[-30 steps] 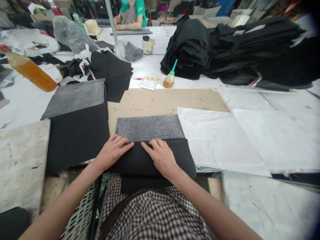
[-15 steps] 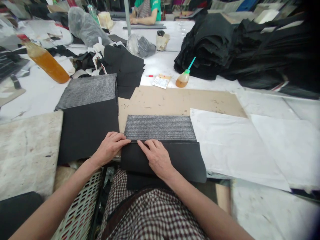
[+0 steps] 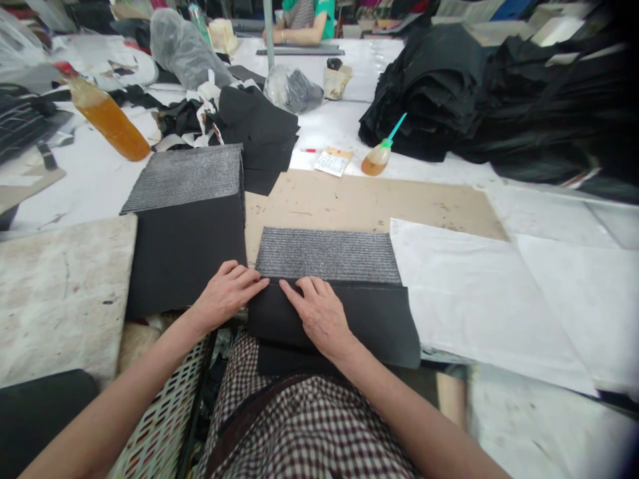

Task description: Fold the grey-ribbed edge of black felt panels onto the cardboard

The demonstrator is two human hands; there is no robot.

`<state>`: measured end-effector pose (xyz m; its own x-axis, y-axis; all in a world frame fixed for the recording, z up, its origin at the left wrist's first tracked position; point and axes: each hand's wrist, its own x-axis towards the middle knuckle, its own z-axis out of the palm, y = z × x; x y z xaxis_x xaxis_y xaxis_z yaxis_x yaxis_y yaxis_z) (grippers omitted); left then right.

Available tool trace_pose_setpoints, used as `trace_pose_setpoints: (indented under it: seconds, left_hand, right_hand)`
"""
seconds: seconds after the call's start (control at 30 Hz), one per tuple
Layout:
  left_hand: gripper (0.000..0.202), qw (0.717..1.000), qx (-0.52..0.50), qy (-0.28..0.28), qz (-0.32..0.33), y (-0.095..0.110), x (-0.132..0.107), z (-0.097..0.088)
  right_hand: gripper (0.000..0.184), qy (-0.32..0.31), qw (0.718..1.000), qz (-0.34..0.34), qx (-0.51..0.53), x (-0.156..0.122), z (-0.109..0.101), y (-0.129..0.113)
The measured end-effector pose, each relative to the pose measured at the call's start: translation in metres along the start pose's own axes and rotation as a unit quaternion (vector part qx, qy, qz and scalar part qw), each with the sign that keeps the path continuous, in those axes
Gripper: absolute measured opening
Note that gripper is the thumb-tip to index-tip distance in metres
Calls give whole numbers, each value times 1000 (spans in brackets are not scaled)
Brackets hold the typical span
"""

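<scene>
In front of me lies a piece of grey ribbed fabric (image 3: 327,256) joined to a smooth black panel (image 3: 369,319); a raised black edge runs between them. The near part of the panel hangs over the table edge towards my lap. My left hand (image 3: 229,293) presses thumb and fingertips at the left end of that edge, fingers slightly bent and apart. Just right of it, my right hand (image 3: 322,313) lies on the panel with fingers spread, tips on the same edge. A stack of similar grey-and-black pieces (image 3: 187,256) sits left of my hands.
Tan board (image 3: 369,199) lies under the work, with white sheets (image 3: 464,293) to the right. Beyond are an applicator bottle (image 3: 377,158), an orange-liquid bottle (image 3: 107,123), black scraps (image 3: 257,130) and a large black pile (image 3: 429,86). A co-worker's arm (image 3: 304,34) shows across the table.
The whole view has shifted slightly, so things sit a little further right. Both hands stay at the black edge in nearly the same pose.
</scene>
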<state>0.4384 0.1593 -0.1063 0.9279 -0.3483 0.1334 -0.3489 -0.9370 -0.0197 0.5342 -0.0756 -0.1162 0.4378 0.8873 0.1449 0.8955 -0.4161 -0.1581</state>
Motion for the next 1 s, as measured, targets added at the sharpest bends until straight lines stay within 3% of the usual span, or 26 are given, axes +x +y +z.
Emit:
trace_pose_setpoints:
  seconds: [0.17, 0.3, 0.43, 0.57, 0.7, 0.87, 1.0]
  left_hand:
    - [36, 1000, 15, -12, -6, -4, -12, -7]
    - [32, 998, 22, 0, -60, -1, -18, -18]
    - [29, 990, -20, 60, -123, 27, 3, -11]
    - [30, 993, -9, 47, -108, 58, 26, 10]
    - [31, 994, 14, 33, -102, 62, 27, 19]
    - [32, 992, -15, 4, -122, 52, 27, 12]
    - [39, 985, -71, -8, -160, 52, 34, 9]
  right_hand:
    - [46, 17, 1000, 4, 0, -2, 0, 0]
    - [45, 31, 999, -4, 9, -4, 0, 3]
    - [40, 45, 999, -5, 10, -6, -1, 2]
    - [35, 54, 999, 2, 7, -16, -6, 10]
    - [39, 35, 999, 23, 7, -48, -19, 51]
    - [52, 30, 992, 126, -11, -115, -33, 118]
    - [45, 51, 984, 172, 2, -143, -37, 147]
